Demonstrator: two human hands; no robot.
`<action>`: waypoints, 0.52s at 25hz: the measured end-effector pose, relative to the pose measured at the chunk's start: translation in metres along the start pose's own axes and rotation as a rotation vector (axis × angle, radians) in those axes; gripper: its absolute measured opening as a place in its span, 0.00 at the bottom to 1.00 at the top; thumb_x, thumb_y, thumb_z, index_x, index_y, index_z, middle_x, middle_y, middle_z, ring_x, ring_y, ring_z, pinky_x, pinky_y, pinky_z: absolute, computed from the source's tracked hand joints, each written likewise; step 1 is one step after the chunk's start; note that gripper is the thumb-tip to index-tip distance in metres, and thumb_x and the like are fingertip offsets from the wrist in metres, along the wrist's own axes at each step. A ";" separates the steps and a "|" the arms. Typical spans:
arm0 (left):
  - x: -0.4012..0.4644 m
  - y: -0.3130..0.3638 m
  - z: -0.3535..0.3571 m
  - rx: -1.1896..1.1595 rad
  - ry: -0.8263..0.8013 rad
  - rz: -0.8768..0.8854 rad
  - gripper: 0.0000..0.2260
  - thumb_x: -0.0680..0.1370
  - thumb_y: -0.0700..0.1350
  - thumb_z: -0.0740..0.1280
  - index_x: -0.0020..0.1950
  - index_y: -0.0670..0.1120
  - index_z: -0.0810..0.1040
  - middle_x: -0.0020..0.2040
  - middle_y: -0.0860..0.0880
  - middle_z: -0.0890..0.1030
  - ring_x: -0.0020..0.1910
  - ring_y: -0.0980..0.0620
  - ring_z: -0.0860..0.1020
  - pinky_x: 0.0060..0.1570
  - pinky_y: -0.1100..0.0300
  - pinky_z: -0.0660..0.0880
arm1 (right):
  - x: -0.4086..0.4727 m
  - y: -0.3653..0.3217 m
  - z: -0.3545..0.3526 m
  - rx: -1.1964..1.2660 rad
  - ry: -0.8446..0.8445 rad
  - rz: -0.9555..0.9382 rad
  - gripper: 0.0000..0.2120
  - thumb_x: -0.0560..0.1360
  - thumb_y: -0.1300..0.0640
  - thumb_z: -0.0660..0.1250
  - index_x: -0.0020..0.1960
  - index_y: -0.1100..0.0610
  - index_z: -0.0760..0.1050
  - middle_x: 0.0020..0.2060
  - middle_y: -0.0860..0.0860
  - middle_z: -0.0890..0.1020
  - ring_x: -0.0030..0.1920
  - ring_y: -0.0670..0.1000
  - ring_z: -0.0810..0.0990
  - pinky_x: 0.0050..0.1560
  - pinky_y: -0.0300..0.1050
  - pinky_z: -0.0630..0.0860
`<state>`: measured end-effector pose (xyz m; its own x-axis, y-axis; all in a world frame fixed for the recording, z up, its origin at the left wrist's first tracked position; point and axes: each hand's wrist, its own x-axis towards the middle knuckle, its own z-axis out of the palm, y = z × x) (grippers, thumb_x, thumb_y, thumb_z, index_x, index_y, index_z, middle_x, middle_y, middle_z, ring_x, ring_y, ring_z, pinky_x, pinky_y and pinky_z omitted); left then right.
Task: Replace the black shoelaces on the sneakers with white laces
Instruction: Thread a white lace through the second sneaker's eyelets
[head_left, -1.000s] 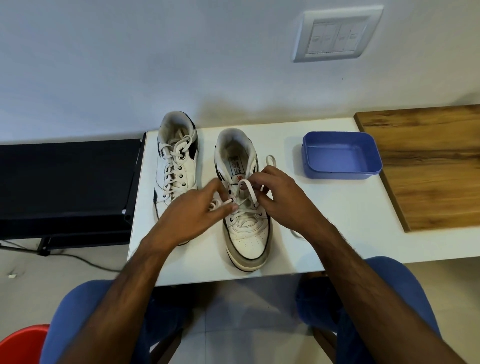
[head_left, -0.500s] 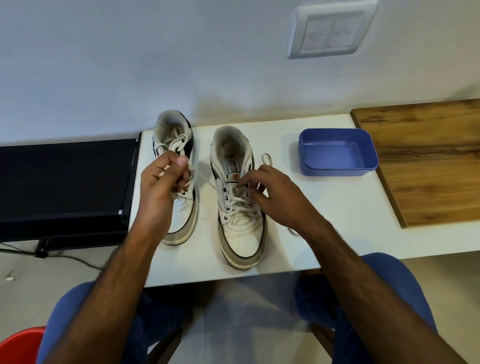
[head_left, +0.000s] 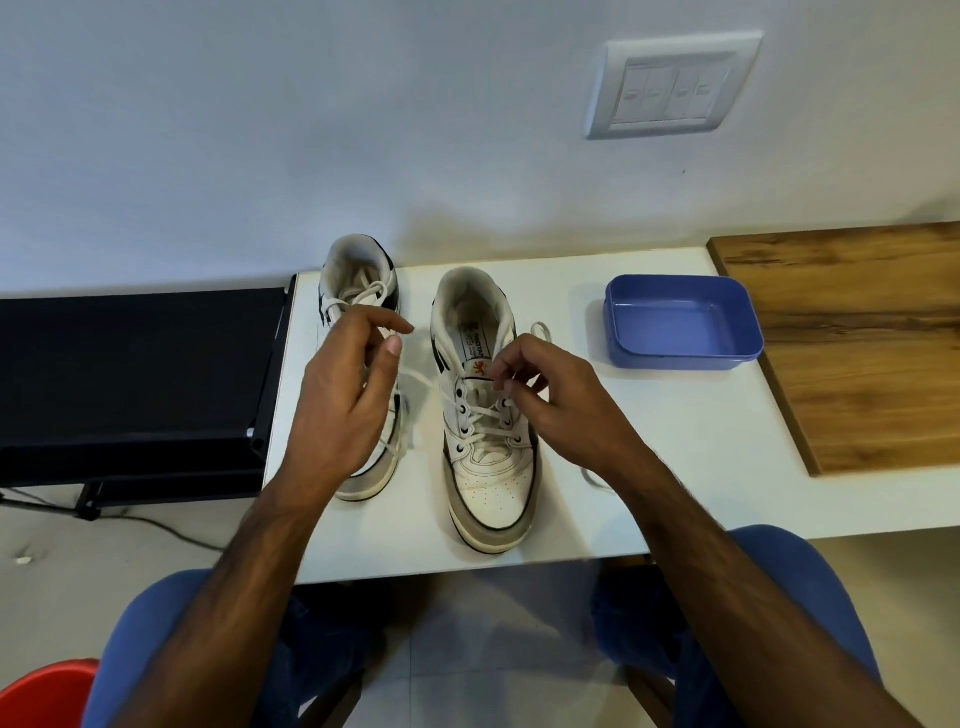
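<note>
A home room — white table (head_left: 675, 467) against a painted wall, switch plate (head_left: 672, 85), tiled floor.

the left hand (head_left: 347, 395) covers the middle of the left sneaker (head_left: 363, 291), so its lower lacing cannot be seen, and whether its fingers (head_left: 392, 347) pinch the white lace (head_left: 415, 382) is unclear. the right hand (head_left: 558, 400) hides the right sneaker's (head_left: 485, 467) upper right eyelets. the wooden board (head_left: 857, 343) and red stool (head_left: 41, 693) are cut off by the picture's edges, and the tongue label print is too small to read.
</note>
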<state>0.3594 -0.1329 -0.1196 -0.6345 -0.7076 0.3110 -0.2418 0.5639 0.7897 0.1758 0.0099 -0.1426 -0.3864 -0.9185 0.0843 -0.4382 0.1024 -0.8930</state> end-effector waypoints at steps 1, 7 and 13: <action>0.000 0.000 0.001 -0.032 -0.047 -0.002 0.09 0.84 0.45 0.59 0.60 0.47 0.76 0.38 0.55 0.70 0.36 0.54 0.70 0.38 0.60 0.67 | 0.000 -0.003 0.002 0.024 -0.004 -0.007 0.11 0.78 0.69 0.65 0.53 0.54 0.78 0.47 0.46 0.83 0.48 0.47 0.80 0.47 0.34 0.74; 0.004 0.007 0.006 -0.632 -0.141 -0.193 0.09 0.82 0.39 0.58 0.55 0.47 0.77 0.40 0.56 0.71 0.36 0.57 0.67 0.36 0.63 0.66 | -0.002 -0.022 0.017 0.244 -0.051 0.013 0.14 0.80 0.63 0.68 0.62 0.51 0.80 0.51 0.45 0.83 0.50 0.48 0.81 0.51 0.42 0.81; 0.000 0.013 0.020 -0.624 -0.158 -0.187 0.08 0.78 0.31 0.66 0.51 0.43 0.77 0.42 0.57 0.79 0.43 0.59 0.76 0.41 0.66 0.74 | -0.002 -0.024 0.032 0.364 -0.022 0.084 0.11 0.76 0.59 0.75 0.57 0.53 0.79 0.49 0.48 0.84 0.47 0.48 0.83 0.47 0.45 0.82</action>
<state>0.3409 -0.1170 -0.1198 -0.7345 -0.6719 0.0955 0.0818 0.0521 0.9953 0.2130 -0.0033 -0.1349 -0.3893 -0.9211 -0.0020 -0.0871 0.0390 -0.9954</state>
